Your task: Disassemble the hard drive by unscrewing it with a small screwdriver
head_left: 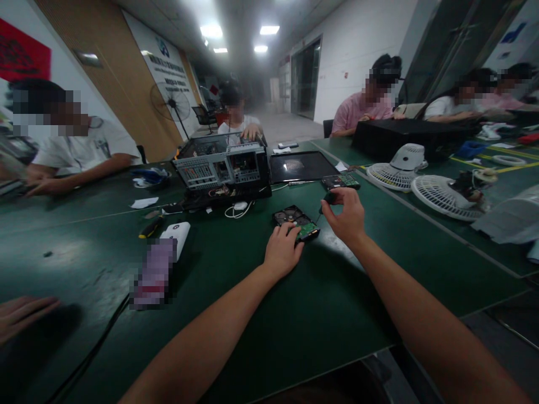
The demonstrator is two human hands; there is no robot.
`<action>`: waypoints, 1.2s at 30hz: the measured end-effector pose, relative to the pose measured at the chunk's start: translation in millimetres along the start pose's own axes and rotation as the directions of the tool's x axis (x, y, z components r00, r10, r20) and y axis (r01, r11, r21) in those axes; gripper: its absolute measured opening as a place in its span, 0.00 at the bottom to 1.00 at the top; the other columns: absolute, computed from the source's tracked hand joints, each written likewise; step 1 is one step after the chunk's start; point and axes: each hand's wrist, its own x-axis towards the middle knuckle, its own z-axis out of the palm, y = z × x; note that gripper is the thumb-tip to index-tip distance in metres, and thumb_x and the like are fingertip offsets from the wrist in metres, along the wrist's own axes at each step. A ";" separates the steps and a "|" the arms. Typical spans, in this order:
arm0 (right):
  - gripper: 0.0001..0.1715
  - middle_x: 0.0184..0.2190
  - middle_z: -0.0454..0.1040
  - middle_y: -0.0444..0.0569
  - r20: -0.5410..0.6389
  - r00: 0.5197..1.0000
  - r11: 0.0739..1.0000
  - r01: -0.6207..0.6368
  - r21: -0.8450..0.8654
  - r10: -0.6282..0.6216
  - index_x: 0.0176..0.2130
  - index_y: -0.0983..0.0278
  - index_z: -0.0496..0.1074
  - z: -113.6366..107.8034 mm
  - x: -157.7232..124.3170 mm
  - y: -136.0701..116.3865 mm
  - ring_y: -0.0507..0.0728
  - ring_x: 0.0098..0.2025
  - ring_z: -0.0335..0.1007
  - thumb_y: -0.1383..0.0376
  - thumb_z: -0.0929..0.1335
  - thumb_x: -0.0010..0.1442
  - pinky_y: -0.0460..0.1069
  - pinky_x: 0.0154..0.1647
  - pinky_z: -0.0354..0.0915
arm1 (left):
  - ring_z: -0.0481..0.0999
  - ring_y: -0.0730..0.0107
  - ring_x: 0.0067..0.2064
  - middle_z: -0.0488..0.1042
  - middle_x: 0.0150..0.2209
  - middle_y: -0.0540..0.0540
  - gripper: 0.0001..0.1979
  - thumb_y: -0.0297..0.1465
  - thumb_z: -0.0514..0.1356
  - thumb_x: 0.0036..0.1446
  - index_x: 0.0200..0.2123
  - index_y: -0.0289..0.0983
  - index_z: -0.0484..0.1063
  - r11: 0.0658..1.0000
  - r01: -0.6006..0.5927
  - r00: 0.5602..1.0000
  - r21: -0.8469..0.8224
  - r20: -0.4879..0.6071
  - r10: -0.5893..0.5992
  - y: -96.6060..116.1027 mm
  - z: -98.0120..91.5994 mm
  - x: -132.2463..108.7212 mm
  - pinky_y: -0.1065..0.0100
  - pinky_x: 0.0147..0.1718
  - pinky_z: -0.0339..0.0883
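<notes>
A hard disk drive [293, 217] with a green circuit board lies on the dark green table [261, 314]. My left hand [283, 248] rests on its near edge, fingers curled over it and pressing it down. My right hand [346, 215] is closed in a pinch round the black handle of a small screwdriver [329, 198], whose thin shaft points down toward the drive's right side.
An open computer case [223, 166] stands behind the drive, with a black side panel [301, 166], a second circuit board [340, 181] and white cable [238, 209] near it. Fan grilles [442, 193] lie right. A white device [177, 234] sits left. Several people sit around the tables.
</notes>
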 end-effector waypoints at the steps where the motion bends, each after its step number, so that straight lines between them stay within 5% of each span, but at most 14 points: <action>1: 0.19 0.43 0.70 0.51 -0.002 1.000 1.000 0.005 0.000 -0.005 0.50 0.59 0.67 -0.5 0.5 -0.5 0.59 0.37 0.72 0.62 0.72 0.60 0.59 0.40 0.75 | 0.68 0.51 0.58 0.68 0.60 0.41 0.22 0.34 0.62 0.64 0.60 0.40 0.70 1.000 -0.001 1.000 -0.002 0.001 0.001 -0.3 0.4 -0.1 0.52 0.59 0.66; 26: 0.19 0.35 0.68 0.47 0.019 0.999 0.999 0.043 0.000 -0.043 0.51 0.60 0.68 -5.5 3.5 -6.7 0.58 0.35 0.69 0.65 0.71 0.60 0.57 0.41 0.72 | 0.67 0.52 0.58 0.68 0.61 0.41 0.23 0.34 0.61 0.64 0.61 0.39 0.69 1.000 -0.007 1.000 0.008 0.001 0.007 -0.1 0.3 -0.2 0.53 0.60 0.65; 36: 0.19 0.55 0.72 0.57 -0.001 1.000 0.995 0.021 0.099 -0.021 0.50 0.59 0.66 -1.2 0.6 -0.7 0.62 0.47 0.75 0.64 0.71 0.61 0.60 0.44 0.77 | 0.68 0.52 0.57 0.68 0.60 0.41 0.22 0.34 0.61 0.64 0.61 0.39 0.70 1.000 -0.007 1.000 0.014 -0.004 0.007 0.5 -0.5 -0.5 0.53 0.59 0.66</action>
